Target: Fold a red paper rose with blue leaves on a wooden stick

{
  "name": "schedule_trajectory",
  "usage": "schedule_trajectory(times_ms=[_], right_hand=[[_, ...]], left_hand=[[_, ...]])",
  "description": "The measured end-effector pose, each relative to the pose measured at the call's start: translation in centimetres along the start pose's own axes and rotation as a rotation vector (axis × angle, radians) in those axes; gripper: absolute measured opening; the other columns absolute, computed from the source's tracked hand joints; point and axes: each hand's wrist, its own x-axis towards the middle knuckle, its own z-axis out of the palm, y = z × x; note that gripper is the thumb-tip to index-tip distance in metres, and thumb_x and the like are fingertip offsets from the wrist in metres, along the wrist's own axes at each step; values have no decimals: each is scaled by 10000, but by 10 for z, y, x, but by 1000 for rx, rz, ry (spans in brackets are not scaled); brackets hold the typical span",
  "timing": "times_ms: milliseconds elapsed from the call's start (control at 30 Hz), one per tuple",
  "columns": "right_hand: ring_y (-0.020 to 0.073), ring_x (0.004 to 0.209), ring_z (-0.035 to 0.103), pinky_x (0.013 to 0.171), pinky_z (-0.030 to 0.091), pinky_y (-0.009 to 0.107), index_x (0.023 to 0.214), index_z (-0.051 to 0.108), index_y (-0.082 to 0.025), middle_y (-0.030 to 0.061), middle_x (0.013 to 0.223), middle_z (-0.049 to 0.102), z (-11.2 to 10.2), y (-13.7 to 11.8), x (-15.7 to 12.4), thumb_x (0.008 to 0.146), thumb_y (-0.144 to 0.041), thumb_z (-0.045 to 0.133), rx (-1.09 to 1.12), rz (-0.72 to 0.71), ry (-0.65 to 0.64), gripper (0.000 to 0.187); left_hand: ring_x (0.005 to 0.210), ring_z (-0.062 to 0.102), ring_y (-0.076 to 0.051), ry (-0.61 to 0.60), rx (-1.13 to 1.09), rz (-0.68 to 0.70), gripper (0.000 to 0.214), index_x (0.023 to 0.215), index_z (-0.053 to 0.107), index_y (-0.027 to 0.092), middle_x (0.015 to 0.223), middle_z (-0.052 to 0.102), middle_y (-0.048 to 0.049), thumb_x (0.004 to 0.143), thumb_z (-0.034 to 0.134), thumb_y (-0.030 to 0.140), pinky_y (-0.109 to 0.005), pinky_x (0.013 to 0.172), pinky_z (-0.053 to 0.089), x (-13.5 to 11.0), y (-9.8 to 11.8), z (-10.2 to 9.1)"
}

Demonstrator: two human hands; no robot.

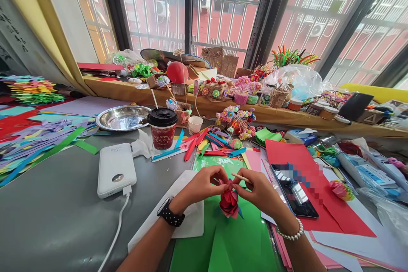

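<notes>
A red and pink folded-paper flower [229, 204] with blue-green leaf tips is held over a green sheet [255, 238]. My left hand [208, 183] pinches its upper petals between thumb and fingers; a watch is on that wrist. From the other side, my right hand [256, 187] also pinches the petals at the top. A thin pale stick [241, 177] lies across the fingers of the right hand, pointing left. Both sets of fingertips almost meet at the flower, and what lies exactly between them is hidden.
White power bank [117, 170] with cable and a lidded coffee cup [162, 129] stand left. Coloured paper strips [204, 142] lie ahead. A phone [295, 191] rests on red paper [347, 216] at right. A metal plate [106, 120] sits farther back, below a craft-filled ledge.
</notes>
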Motion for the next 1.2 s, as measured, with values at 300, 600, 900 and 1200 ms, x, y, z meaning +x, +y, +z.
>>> schedule_trajectory(times_ms=[300,600,900,1200], right_hand=[[75,449,302,425,224,186,641,463,-182,-61,524,402,4,1,-1,739,-220,507,-64,-35,51,114],[84,456,376,434,260,186,639,485,-185,-50,528,460,4,3,-1,741,-222,507,-167,-83,110,110],[93,487,433,457,284,191,671,510,-193,-32,605,536,6,2,-2,718,-161,513,-259,-91,118,56],[89,488,425,457,290,187,678,509,-195,-35,615,533,5,1,-1,714,-151,520,-237,-94,128,58]], left_hand=[[638,492,-96,30,34,3,139,690,490,150,672,506,17,698,555,273,-196,589,408,0,3,0],[647,513,-105,52,44,14,122,708,514,135,690,532,-4,716,537,254,-208,603,421,1,1,1],[668,534,-116,102,52,58,60,708,547,135,705,557,-6,688,552,192,-227,638,452,1,1,2],[679,526,-120,140,138,108,55,730,554,142,718,563,-8,687,539,171,-230,642,445,1,0,3]])
